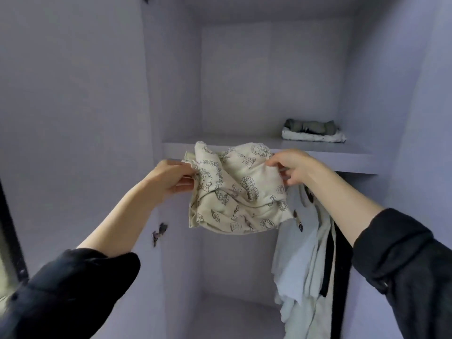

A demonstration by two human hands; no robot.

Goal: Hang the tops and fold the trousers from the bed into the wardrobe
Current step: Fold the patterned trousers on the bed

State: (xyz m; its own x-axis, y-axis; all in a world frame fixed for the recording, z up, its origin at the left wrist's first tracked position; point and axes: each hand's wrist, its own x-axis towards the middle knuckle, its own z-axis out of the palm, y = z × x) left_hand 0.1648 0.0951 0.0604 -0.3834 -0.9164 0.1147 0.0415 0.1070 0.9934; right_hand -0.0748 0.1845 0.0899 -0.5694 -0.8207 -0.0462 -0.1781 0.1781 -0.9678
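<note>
While the left hand (171, 177) and right hand (291, 168) pinch the folded printed trousers (234, 189) before the shelf (318, 155), placement is underway; next, slide them flat beside the folded pile (313, 132).

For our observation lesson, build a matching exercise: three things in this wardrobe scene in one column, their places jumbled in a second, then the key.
Column A
1. cream leaf-printed folded garment
2. small grey and white folded pile
3. pale hanging tops

Column B
a. below the shelf, at the right
b. on the lilac wardrobe shelf
c. held between both hands

Pairs: 1-c, 2-b, 3-a
</note>
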